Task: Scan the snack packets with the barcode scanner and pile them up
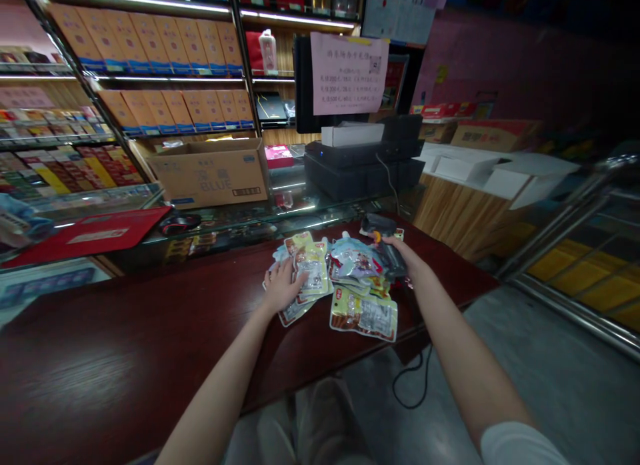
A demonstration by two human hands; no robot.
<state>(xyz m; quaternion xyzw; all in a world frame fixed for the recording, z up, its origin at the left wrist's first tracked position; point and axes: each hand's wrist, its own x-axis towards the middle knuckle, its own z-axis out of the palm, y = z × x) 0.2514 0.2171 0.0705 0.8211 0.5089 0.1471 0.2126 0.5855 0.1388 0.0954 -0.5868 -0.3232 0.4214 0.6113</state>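
Head cam: two heaps of snack packets (316,268) on one dark red table (150,331), too overlapped to count individually. Left hand (283,290) lies loosely spread over one heap; right hand (407,257) grips one black scanner (381,223), blocking the other heap's edge. Behind: one carton (213,175), one monitor (303,85), one mouse (180,222).
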